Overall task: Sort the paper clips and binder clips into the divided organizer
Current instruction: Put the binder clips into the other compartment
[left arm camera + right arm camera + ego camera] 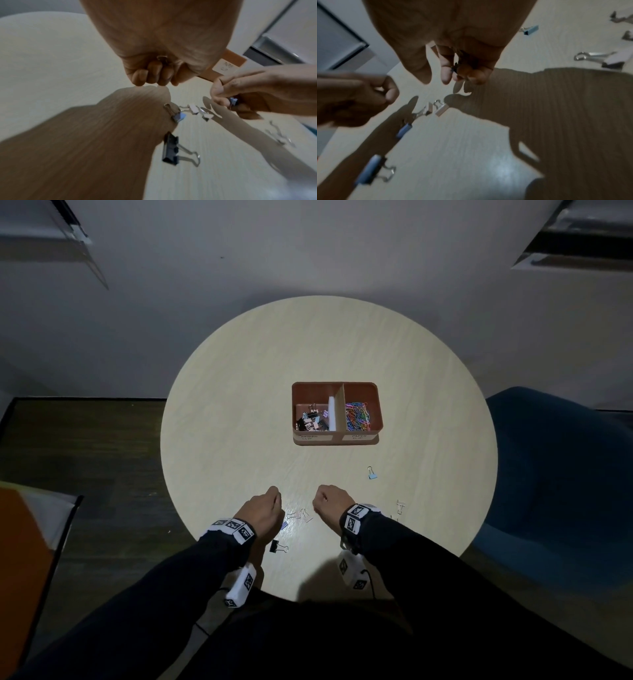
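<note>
The brown divided organizer (337, 440) stands mid-table, with binder clips (311, 419) in its left compartment and coloured paper clips (358, 416) in its right. My left hand (274, 497) hovers near the table's front edge. Its fingers (152, 74) are curled round a binder clip whose metal loop (162, 58) shows in the palm. My right hand (320, 502) is close beside it and pinches a small dark binder clip (455, 69). Loose on the table between and below the hands lie white binder clips (301, 514), a bluish one (178, 116) and a black one (278, 546).
A blue binder clip (371, 473) lies right of the hands, and a white one (400, 506) lies by my right wrist. The round table (239, 371) ends just behind my wrists. A blue chair (555, 474) stands at the right.
</note>
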